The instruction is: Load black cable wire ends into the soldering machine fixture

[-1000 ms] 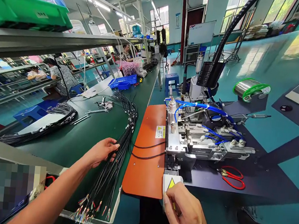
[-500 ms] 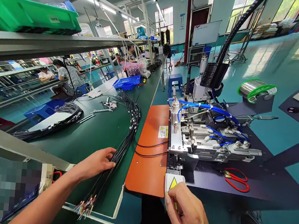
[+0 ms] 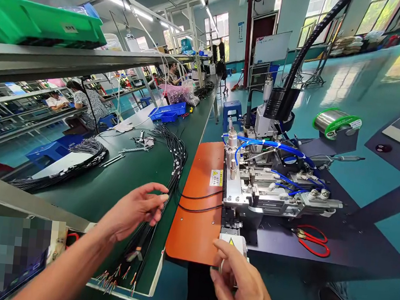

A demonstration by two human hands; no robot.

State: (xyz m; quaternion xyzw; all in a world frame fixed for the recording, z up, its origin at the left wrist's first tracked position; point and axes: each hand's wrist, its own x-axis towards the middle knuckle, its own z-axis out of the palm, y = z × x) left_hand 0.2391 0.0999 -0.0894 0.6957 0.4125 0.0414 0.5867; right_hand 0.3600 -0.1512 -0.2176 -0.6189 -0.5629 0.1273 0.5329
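Note:
A bundle of thin black cables [image 3: 180,160] runs along the green bench, with stripped coloured wire ends at the near edge. My left hand [image 3: 140,210] is over the bundle, thumb and forefinger pinched on a black cable; the blurred cable end [image 3: 137,253] hangs below it. My right hand [image 3: 242,282] is beside the white box with a yellow warning sign [image 3: 232,241], at the front of the machine. Its thumb and forefinger are apart, with nothing seen between them. Two black cables [image 3: 198,210] cross the orange plate [image 3: 192,235] into the machine [image 3: 273,189].
Red-handled scissors [image 3: 313,241] lie on the machine's dark base. A solder wire spool [image 3: 337,124] stands behind. Wrenches [image 3: 135,149], a blue tray [image 3: 168,111] and another cable coil [image 3: 87,159] are on the bench. A green bin [image 3: 46,22] sits on the shelf overhead.
My left hand has risen slightly and moved right, pinching a cable, whose end blurs below. My right hand's fingers have spread apart beside the white box. The view has shifted slightly.

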